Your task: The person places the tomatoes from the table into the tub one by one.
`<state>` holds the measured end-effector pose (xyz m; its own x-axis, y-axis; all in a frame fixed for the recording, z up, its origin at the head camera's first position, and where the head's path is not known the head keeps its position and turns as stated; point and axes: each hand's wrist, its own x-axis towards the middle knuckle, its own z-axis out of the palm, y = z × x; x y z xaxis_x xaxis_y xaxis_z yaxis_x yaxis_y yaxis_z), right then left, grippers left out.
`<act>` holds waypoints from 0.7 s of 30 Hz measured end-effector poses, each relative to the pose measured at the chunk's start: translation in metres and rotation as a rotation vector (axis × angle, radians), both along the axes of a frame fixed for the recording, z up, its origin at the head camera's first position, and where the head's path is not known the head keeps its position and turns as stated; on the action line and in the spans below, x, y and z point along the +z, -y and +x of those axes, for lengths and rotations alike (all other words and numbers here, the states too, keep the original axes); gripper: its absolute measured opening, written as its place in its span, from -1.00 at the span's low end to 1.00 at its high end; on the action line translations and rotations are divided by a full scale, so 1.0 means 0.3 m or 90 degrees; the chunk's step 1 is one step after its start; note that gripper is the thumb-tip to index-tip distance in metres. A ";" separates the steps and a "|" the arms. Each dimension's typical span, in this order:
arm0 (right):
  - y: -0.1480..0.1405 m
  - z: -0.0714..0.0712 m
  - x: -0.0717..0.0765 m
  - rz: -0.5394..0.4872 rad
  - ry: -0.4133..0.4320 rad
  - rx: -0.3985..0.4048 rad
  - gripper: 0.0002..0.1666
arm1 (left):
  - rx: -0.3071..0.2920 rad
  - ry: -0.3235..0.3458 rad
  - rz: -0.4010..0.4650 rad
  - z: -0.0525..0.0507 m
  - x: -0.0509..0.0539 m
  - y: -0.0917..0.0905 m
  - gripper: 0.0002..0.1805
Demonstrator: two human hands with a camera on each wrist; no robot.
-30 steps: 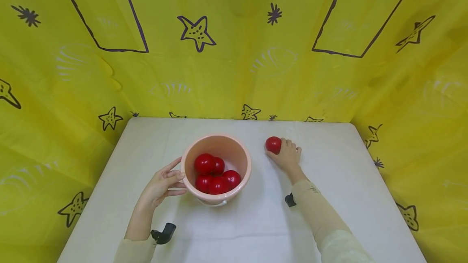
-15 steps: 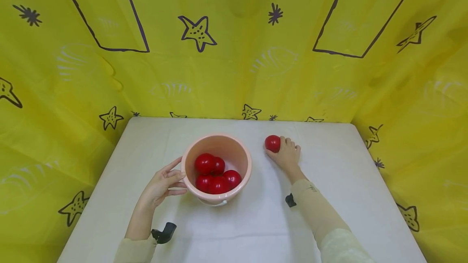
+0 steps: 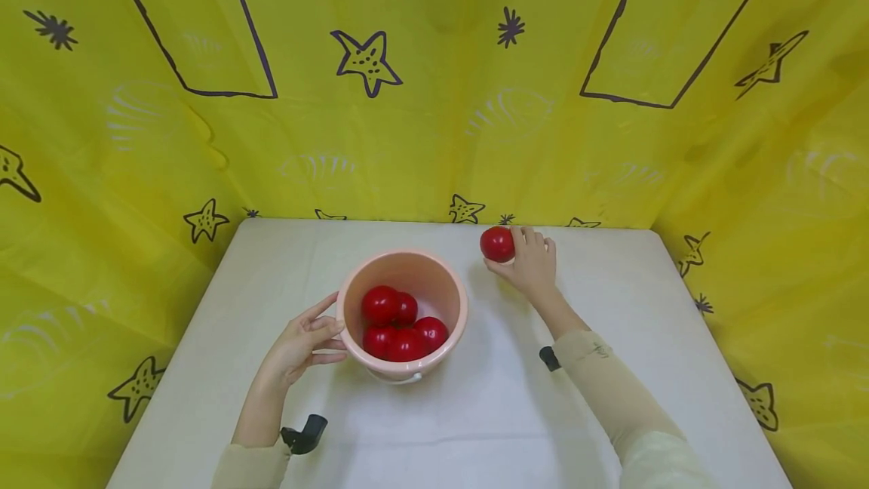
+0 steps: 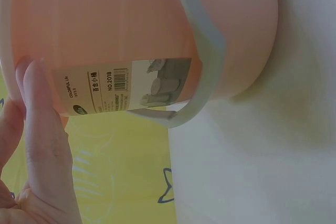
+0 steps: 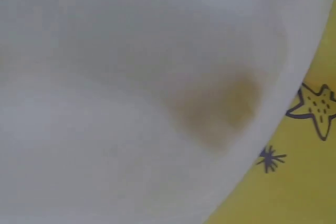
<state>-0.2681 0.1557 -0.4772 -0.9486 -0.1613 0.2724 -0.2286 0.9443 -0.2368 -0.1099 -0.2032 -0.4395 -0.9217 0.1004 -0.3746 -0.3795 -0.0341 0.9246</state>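
Observation:
A pale pink bucket (image 3: pixel 407 262) stands on the white table, with several glossy red balls (image 3: pixel 406 344) inside. My left hand (image 3: pixel 299 342) is at the bucket's left side, fingers spread and fairly straight, with the thumb tip at the rim. In the left wrist view, fingers (image 4: pixel 44 140) touch the bucket's outer wall (image 4: pixel 94 19) near its rim. Beyond the bucket, to its right, my right hand (image 3: pixel 532 262) grips one red ball (image 3: pixel 497 244) between thumb and fingers. That ball appears raised off the table. Neither it nor the hand shows clearly in the right wrist view.
A white handle (image 4: pixel 207 51) hangs down the bucket's near side, by a printed label (image 4: pixel 105 90). The white table (image 3: pixel 611 308) ends at a yellow curtain (image 3: pixel 434 134) with starfish drawings. A blurred brownish patch shows in the right wrist view.
My right hand has moved up and slightly left in the head view, carrying the red ball with it. The left hand, the bucket and the balls inside have not visibly moved.

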 end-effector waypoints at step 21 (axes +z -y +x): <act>0.249 0.142 0.235 0.149 -0.138 0.332 -0.15 | -0.003 -0.001 0.014 0.001 -0.003 0.003 -0.27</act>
